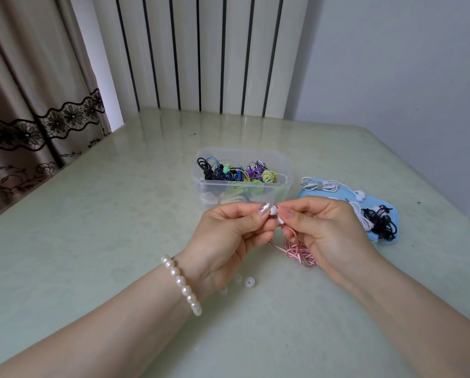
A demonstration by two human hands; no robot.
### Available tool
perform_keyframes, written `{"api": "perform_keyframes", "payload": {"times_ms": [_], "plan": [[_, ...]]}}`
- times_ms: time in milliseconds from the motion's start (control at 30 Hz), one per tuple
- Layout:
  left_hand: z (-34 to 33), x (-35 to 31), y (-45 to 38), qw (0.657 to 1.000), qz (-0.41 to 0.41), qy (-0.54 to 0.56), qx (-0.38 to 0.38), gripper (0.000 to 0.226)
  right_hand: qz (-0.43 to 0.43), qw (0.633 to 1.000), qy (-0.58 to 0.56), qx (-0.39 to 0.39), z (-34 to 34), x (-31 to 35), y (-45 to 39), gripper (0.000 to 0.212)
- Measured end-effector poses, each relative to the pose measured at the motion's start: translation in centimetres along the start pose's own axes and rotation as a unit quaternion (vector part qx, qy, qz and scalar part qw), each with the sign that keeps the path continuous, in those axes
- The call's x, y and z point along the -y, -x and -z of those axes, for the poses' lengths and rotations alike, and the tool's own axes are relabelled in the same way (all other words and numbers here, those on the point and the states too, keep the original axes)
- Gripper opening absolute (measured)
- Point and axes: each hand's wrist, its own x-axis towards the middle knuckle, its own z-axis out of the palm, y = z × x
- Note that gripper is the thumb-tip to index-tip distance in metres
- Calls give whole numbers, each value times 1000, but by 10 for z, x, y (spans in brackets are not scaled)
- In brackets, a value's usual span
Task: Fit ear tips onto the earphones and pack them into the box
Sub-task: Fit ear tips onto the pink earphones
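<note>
Above the tabletop (119, 219), keep your right hand (329, 230) pinching the earbud (274, 212) steady while your left hand (228, 236) pinches and rolls the tip squarely on.

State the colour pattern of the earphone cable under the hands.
Red and white stripes on the flat earphone cable, seen in the head view.

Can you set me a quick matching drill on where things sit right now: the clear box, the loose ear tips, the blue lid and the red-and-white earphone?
Things:
1. clear box
2. loose ear tips
3. blue lid
4. red-and-white earphone

Places:
A. pinched between both hands
B. on the table below the left wrist
C. behind the hands, full of coiled earphones
D. right of the box, under white and black earphones

Pairs: 1-C, 2-B, 3-D, 4-A
</note>
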Motion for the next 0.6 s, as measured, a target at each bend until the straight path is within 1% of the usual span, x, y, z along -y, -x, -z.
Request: {"api": "perform_keyframes", "payload": {"times_ms": [133,233,333,400,500,533,600], "plan": [[2,-1,-2,998,54,30,-10,16,-1,999,32,-12,0,-1,0,12],[2,-1,-3,997,64,27,-16,17,3,998,69,-16,1,-1,0,5],[2,-4,-4,997,65,32,-6,17,7,997,72,-21,0,1,0,6],[3,-5,-5,998,55,31,6,15,0,998,64,-25,1,3,-1,13],[3,-5,-4,1000,15,-7,17,11,-20,996,81,-32,3,4,-1,3],[3,-5,-4,1000,-7,-28,11,13,-23,994,96,-35,4,4,-1,2],[4,-2,-4,995,-57,-82,-24,19,-20,991,125,-44,4,1,-1,8]]}}
